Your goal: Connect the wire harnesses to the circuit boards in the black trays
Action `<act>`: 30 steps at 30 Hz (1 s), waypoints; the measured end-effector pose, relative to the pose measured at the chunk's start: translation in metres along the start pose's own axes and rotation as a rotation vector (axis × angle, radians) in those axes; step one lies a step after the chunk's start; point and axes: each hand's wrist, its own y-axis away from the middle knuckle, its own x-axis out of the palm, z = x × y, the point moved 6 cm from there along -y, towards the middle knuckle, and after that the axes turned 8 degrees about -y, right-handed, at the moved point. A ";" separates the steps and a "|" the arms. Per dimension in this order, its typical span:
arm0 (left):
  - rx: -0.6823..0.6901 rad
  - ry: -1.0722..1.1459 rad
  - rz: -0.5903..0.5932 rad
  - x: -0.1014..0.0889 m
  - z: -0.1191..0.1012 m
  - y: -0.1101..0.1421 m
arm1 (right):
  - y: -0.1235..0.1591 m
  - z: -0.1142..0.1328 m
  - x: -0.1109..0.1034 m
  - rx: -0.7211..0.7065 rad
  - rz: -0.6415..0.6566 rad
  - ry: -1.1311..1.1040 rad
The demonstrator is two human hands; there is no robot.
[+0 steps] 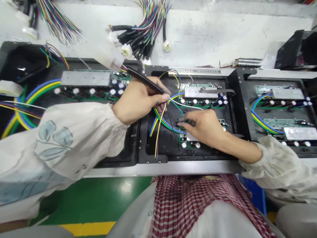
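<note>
My left hand (145,99) is closed around a black-sleeved wire harness (146,81), thumb pressed on its sleeve end. A blurred white connector (112,61) sits at the harness's upper left end. Loose yellow, purple, white, black and green wires fan out below the thumb. With thumb and forefinger, my right hand (201,125) pinches the green wire (178,109) beside the lower circuit board (182,137); the wire's tip is hidden by the fingers. Both hands are over the middle black housing (170,152). An upper circuit board with a silver heat sink (195,92) lies behind my right hand.
Similar black housings with boards stand at left (119,162) and right (245,109). A bundle of wire harnesses (148,29) lies on the white bench behind, another wire bundle (59,23) at far left. Thick blue, yellow and green cables (41,92) curve through the left housing.
</note>
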 end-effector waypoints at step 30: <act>0.032 -0.004 -0.034 0.004 0.002 -0.005 | 0.003 0.012 -0.014 -0.136 -0.173 -0.031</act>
